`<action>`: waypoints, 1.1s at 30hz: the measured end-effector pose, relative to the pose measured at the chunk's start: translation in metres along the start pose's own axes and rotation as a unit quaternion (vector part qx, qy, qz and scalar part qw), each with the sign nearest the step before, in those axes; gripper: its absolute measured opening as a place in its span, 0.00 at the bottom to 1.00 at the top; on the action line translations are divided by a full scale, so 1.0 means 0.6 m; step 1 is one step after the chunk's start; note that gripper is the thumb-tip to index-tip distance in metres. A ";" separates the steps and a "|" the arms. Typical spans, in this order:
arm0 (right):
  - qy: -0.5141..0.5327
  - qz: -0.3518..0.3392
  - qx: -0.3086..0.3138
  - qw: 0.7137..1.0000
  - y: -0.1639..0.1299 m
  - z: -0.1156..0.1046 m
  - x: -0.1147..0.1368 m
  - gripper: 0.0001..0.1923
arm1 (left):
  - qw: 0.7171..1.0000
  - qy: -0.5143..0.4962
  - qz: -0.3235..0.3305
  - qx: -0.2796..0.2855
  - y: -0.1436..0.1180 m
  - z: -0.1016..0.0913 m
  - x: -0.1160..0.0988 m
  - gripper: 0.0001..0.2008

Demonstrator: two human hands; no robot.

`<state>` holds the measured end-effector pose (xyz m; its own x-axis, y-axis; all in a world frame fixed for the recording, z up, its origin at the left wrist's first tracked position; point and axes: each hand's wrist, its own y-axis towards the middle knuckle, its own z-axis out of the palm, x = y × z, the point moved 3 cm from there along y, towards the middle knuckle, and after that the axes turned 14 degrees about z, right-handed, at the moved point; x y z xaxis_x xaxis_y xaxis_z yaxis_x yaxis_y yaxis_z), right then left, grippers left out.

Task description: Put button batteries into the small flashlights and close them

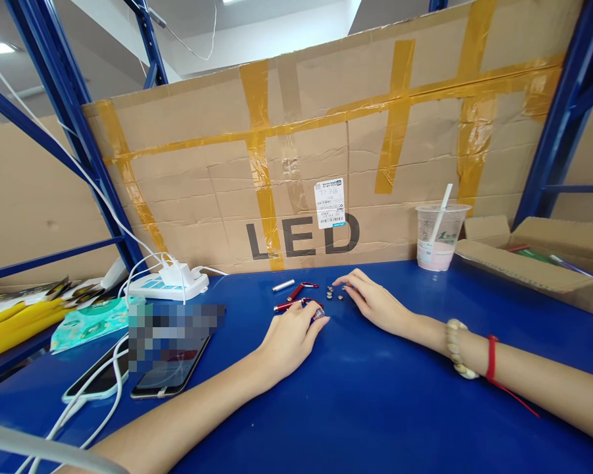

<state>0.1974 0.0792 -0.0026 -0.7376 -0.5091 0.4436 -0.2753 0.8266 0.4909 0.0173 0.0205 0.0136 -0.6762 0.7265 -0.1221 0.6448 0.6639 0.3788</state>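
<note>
Your left hand [289,339] had a pinching grip on the red penlight [296,305] while your right hand [370,299] lay spread over loose button cells [335,293], so one careless nudge could've scattered them across the bench [375,408].

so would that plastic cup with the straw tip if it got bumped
Probably. The plastic cup is tall, narrow at the base, and only its bottom part holds pink drink, so it looks light. The leaning straw could catch a hand.

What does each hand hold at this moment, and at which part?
The left hand grips one end of a small red flashlight lying on the table. The right hand holds nothing; its fingertips touch the button batteries.
</note>
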 end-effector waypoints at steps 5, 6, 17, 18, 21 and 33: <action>-0.004 0.016 -0.005 1.000 0.000 -0.001 -0.001 0.14 | 1.000 0.000 -0.003 0.006 0.001 0.000 0.001 0.13; -0.004 0.019 -0.005 1.000 0.000 -0.001 0.000 0.14 | 1.000 -0.002 -0.002 0.005 0.000 0.000 0.001 0.13; 0.003 0.013 -0.014 1.000 0.000 -0.001 -0.001 0.13 | 0.999 -0.033 -0.020 -0.002 -0.001 -0.005 0.000 0.15; 0.004 0.013 -0.013 1.000 0.000 0.000 -0.001 0.13 | 0.999 -0.030 -0.019 -0.001 0.000 -0.005 0.000 0.15; 0.004 0.012 -0.009 1.000 -0.001 0.000 0.000 0.12 | 1.000 -0.021 -0.016 0.001 0.000 -0.004 0.001 0.14; -0.008 0.019 -0.001 1.000 0.000 0.001 -0.001 0.12 | 1.000 -0.017 0.005 -0.006 0.000 -0.002 0.001 0.14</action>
<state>0.1975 0.0798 -0.0035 -0.7571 -0.4738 0.4498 -0.2463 0.8447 0.4752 0.0164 0.0206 0.0145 -0.6569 0.7393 -0.1481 0.6475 0.6538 0.3916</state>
